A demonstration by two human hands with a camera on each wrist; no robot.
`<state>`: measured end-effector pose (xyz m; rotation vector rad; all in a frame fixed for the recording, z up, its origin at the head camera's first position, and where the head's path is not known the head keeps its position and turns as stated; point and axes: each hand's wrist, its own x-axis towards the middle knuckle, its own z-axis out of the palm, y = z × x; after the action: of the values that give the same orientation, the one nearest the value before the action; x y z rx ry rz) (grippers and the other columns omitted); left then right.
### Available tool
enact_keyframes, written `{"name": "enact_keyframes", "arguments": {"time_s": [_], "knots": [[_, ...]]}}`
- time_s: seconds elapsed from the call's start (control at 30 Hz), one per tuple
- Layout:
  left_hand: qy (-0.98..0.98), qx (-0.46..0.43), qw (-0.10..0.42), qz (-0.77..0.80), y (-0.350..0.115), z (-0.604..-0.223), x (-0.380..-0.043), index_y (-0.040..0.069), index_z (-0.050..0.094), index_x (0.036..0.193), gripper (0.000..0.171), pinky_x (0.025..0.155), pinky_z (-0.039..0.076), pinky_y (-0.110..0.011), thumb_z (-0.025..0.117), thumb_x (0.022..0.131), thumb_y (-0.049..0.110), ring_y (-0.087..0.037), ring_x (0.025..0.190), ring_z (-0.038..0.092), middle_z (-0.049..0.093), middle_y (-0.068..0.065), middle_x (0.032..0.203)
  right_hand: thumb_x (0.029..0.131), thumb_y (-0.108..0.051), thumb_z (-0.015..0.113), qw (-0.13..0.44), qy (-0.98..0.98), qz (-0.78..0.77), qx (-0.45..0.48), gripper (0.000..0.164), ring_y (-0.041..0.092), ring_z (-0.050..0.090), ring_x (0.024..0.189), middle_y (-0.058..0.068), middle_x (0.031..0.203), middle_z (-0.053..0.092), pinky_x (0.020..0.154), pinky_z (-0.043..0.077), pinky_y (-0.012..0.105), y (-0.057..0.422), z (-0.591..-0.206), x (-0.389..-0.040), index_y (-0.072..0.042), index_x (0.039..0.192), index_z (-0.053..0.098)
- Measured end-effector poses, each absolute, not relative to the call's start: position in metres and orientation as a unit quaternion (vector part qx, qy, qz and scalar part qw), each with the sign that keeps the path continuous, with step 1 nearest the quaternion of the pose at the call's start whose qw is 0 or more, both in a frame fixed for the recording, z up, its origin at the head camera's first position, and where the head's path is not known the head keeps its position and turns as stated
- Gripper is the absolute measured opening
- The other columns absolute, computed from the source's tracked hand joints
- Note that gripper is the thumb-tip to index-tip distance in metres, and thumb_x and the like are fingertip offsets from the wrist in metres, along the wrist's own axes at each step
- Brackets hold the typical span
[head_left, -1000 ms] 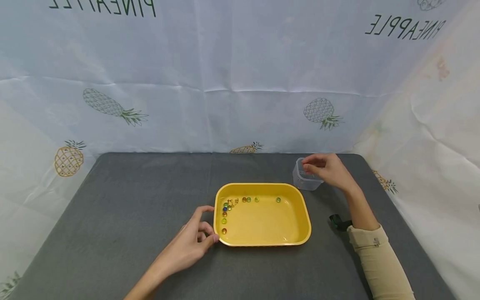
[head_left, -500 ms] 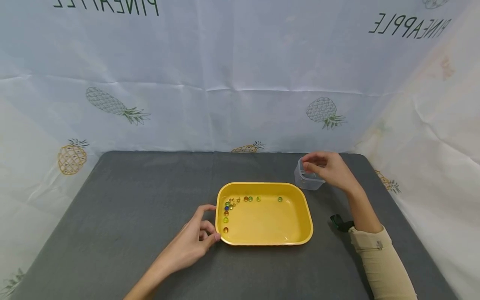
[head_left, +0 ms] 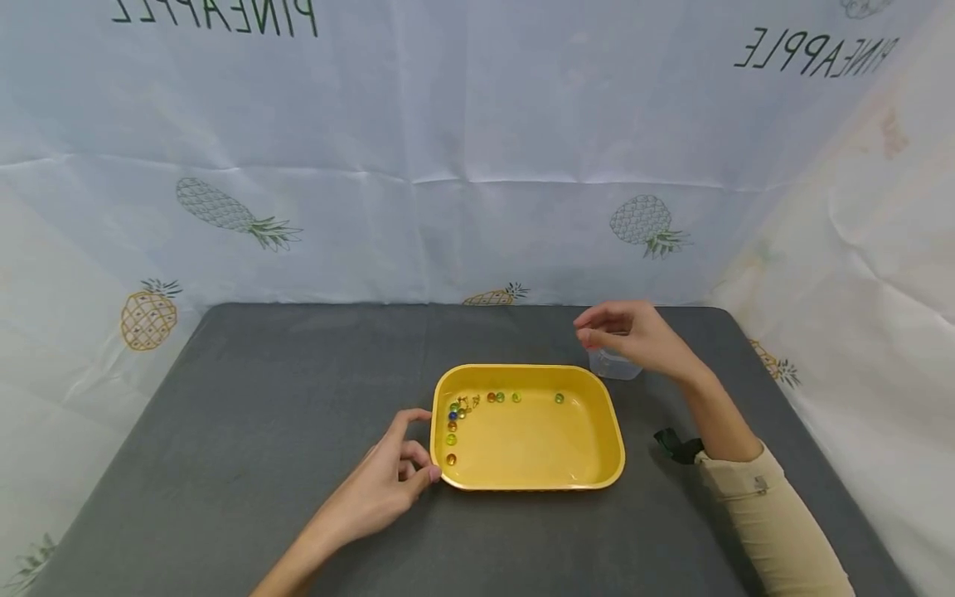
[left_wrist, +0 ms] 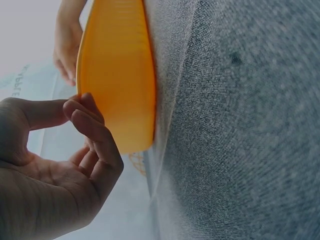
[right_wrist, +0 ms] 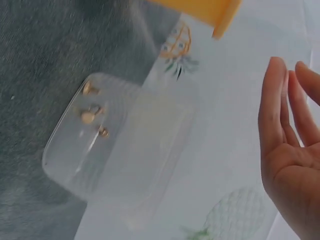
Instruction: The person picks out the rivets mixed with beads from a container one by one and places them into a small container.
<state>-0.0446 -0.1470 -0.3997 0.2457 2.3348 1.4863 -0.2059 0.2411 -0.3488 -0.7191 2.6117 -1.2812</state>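
My left hand [head_left: 384, 473] holds the left rim of a yellow tray [head_left: 537, 485], its thumb and fingertips at the edge. In the left wrist view the curled fingers [left_wrist: 102, 137] lie against the tray's outer wall [left_wrist: 120, 75]. Several glass marbles [head_left: 452, 416] line the tray's left and back sides, with small gold trinkets [head_left: 470, 403] at the back left corner. My right hand [head_left: 630, 336] hovers over a clear plastic box [head_left: 615, 367], partly hiding it. The right wrist view shows nothing between those fingers [right_wrist: 272, 105], and a few small gold pieces [right_wrist: 88, 117] inside the box.
A dark green band-like thing [head_left: 677, 446] shows beside the right wrist. The grey table [head_left: 313, 356] ends at a hanging white cloth [head_left: 433, 240] with printed pineapples, which also closes in the sides.
My right hand has shifted left from over the box towards the tray, now covering the box's back left part. My left hand stays at the tray's rim. The view shifts slightly.
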Motion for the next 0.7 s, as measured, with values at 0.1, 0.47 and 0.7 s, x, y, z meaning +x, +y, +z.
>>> {"name": "enact_keyframes", "arguments": {"time_s": [0.1, 0.47, 0.7], "knots": [[0.823, 0.089, 0.182, 0.530, -0.147, -0.400, -0.044, 0.006, 0.032, 0.159, 0.068, 0.061, 0.044, -0.024, 0.072, 0.104, 0.011, -0.010, 0.062, 0.055, 0.074, -0.009, 0.096, 0.104, -0.013, 0.074, 0.112, 0.855, -0.437, -0.258, 0.021, 0.020, 0.079, 0.091, 0.020, 0.111, 0.078, 0.085, 0.066, 0.033, 0.231, -0.345, -0.205, -0.007, 0.124, 0.075], [0.826, 0.082, 0.183, 0.527, -0.147, -0.401, -0.044, 0.007, 0.032, 0.159, 0.069, 0.062, 0.045, -0.025, 0.073, 0.104, 0.011, -0.011, 0.063, 0.058, 0.074, -0.009, 0.095, 0.104, -0.004, 0.071, 0.242, 0.796, -0.439, -0.338, 0.030, 0.049, 0.075, 0.100, 0.033, 0.115, 0.074, 0.090, 0.065, 0.035, 0.191, -0.343, -0.204, 0.004, 0.133, 0.068], [0.828, 0.082, 0.183, 0.523, -0.146, -0.400, -0.045, 0.007, 0.032, 0.158, 0.069, 0.062, 0.045, -0.025, 0.073, 0.103, 0.012, -0.012, 0.064, 0.058, 0.074, -0.009, 0.094, 0.103, -0.005, 0.073, 0.294, 0.783, -0.421, -0.352, 0.036, 0.052, 0.074, 0.101, 0.030, 0.112, 0.075, 0.089, 0.065, 0.048, 0.168, -0.344, -0.202, 0.007, 0.136, 0.065]]}}
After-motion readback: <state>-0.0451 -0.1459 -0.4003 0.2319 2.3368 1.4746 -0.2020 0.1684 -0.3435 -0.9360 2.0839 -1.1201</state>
